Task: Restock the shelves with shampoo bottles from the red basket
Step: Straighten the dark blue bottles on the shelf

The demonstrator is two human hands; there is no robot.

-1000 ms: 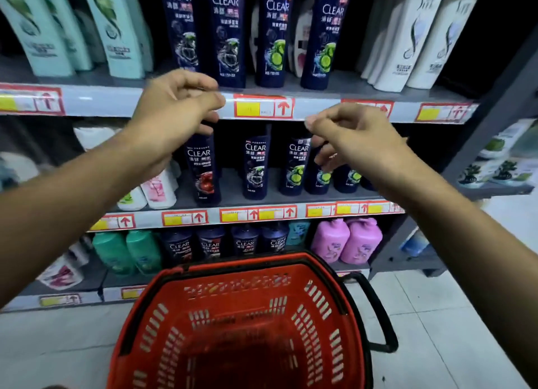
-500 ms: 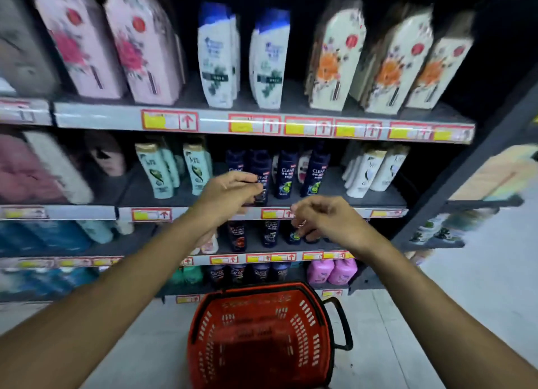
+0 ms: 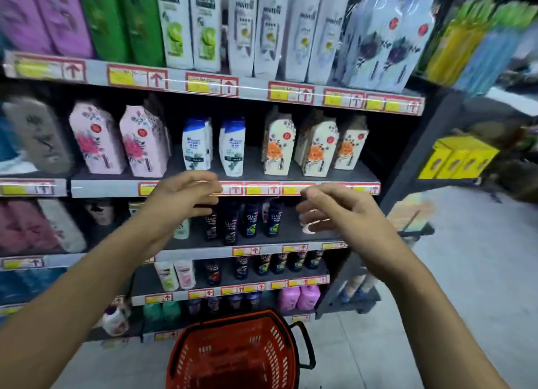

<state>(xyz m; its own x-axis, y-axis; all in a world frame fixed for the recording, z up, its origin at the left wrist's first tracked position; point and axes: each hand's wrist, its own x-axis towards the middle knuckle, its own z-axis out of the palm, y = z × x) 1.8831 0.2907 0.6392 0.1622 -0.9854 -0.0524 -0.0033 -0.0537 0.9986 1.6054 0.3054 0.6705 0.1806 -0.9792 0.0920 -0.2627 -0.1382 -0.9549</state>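
Left hand (image 3: pixel 186 196) and right hand (image 3: pixel 334 211) raised before the shelves (image 3: pixel 291 237), fingers loosely curled, empty

Red basket (image 3: pixel 233 356): near rim cut off by the bottom edge.
Dark bottles (image 3: pixel 250 219): partly hidden behind both hands.
Top shelf bottles (image 3: pixel 189 24): tops cropped.
Far-left packs (image 3: pixel 29 228): blurred, labels unreadable.

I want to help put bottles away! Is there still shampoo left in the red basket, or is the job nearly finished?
It looks nearly finished. The red basket on the floor shows no bottles in the part you can see. Dark shampoo bottles already stand in rows on the shelves. Nothing is in hand: the left hand and right hand are both raised in front of the shelves, holding nothing. Maybe only tidying is left.
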